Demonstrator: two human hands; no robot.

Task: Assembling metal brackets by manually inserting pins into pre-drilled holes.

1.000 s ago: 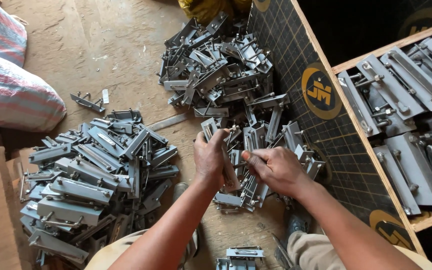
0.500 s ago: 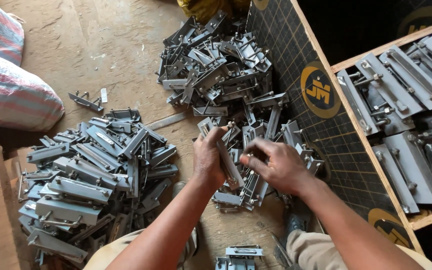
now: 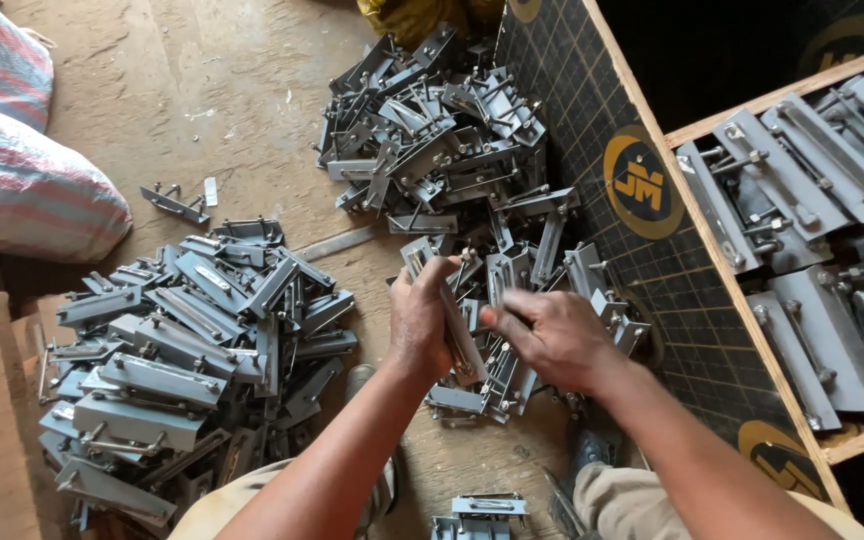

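- Hands meet over the floor, both closed on one grey metal bracket (image 3: 460,335) held between them.
- Left hand (image 3: 420,322) wraps the bracket from its left side, fingers curled round the long strip, thumb side up.
- Right hand (image 3: 550,338) pinches the same bracket from the right, fingertips (image 3: 492,318) pressed on its edge; whether it also turns a bolt cannot be told.
- Bracket stands tilted, its upper end near the left fingers, its lower end slanting down toward the right wrist.
- Directly beneath the grip lies a small cluster (image 3: 512,300) of like brackets, some upright with bolts sticking up.
- Beyond the grip, farther from the person, a loose pile (image 3: 432,130) of tangled brackets rests on the floor.
- Left of the grip, well apart, a flatter heap (image 3: 192,340) of brackets lies in overlapping rows.
- Right of the grip, a dark panel (image 3: 592,140) with a grid pattern and round yellow marks runs slanting, edged in wood.
- Past that panel, a box (image 3: 802,230) holds brackets laid side by side.
- Far left, a striped sack (image 3: 22,190) sits on the floor, with a lone bracket (image 3: 174,203) near it.
- Below the grip, near the knees, one more bracket (image 3: 482,510) lies flat.
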